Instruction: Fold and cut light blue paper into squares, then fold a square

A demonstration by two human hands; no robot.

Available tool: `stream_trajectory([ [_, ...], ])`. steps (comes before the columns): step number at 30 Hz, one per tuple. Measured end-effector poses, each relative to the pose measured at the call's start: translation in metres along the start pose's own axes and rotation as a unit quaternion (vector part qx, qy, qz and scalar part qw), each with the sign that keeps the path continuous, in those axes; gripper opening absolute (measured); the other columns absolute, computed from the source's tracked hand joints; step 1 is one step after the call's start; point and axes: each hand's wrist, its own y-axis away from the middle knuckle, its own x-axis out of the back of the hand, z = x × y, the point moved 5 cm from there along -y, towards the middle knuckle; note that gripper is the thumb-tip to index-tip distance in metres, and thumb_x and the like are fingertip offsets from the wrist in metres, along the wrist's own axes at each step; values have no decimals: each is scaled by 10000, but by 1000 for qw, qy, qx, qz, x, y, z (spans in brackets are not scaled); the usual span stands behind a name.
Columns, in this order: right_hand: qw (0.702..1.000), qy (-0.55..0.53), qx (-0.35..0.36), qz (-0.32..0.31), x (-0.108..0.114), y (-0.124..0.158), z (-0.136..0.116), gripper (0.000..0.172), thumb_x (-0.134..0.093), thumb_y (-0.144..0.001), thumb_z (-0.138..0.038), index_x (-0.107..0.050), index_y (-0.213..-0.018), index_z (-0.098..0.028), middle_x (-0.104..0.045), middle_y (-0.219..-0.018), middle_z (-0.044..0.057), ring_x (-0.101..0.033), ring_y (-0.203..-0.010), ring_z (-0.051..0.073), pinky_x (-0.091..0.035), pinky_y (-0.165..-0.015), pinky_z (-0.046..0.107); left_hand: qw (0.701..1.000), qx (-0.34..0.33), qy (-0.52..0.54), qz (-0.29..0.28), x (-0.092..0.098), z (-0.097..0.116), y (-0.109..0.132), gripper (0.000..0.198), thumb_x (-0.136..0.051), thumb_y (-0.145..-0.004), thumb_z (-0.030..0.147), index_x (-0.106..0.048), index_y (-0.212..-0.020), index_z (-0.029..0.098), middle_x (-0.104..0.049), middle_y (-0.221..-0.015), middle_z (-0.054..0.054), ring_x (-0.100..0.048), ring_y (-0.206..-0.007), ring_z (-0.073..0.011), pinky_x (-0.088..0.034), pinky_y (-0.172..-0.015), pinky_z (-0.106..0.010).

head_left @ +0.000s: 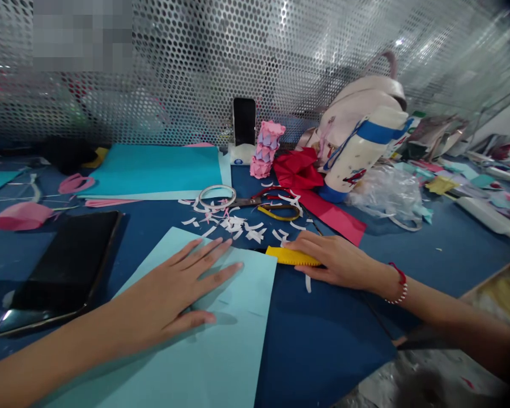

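My left hand (191, 294) lies flat with fingers spread on a light blue sheet of paper (225, 362). My right hand (334, 262) is wrapped round a yellow tool (291, 256) with a notched lower edge; its exact kind does not show. The tool's left end meets the sheet's top right corner, and a dark part shows beside it. Curved white paper scraps (253, 232) are scattered just beyond the sheet. Scissors (246, 201) lie among them with their handles to the right, near a silvery ring (216, 196).
A large phone (63, 266) lies at left. Behind are teal sheets (153, 170), a phone on a stand (244, 122) and a pink folded-paper column (267, 148). At right are red paper (331, 215), a bottle (363, 150), a backpack (348, 96) and a plastic bag (386, 190).
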Motion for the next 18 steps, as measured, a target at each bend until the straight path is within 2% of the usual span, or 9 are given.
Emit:
stream_trajectory([
  [8, 1000, 3, -12, -22, 1, -7, -1, 369, -520, -1178, -389, -603, -1486, -204, -719, -1284, 129, -775, -896, 230, -565, -644, 310, 1000, 4, 2, 5, 0, 0, 2, 851, -475, -1127, 728, -117, -1831, 408, -254, -1896, -85, -390, -1703, -404, -328, -1377, -578],
  [14, 1000, 8, -1, 12, 6, 1, 1, 376, -497, -1192, -408, -617, -1482, -200, -746, -1280, 137, -784, -924, 230, -588, -693, 313, 1000, 7, 6, 14, 2, 1, 1, 827, -498, -1139, 688, -127, -1827, 422, -265, -1897, -54, -410, -1698, -372, -312, -1391, -538],
  [18, 999, 34, 13, 32, 10, 3, 3, 394, -439, -1211, -426, -632, -1460, -190, -767, -1250, 139, -792, -957, 249, -620, -739, 347, 1000, 4, -7, 20, 1, 2, 1, 826, -485, -1140, 694, -128, -1829, 413, -274, -1889, -69, -434, -1682, -390, -345, -1368, -549],
])
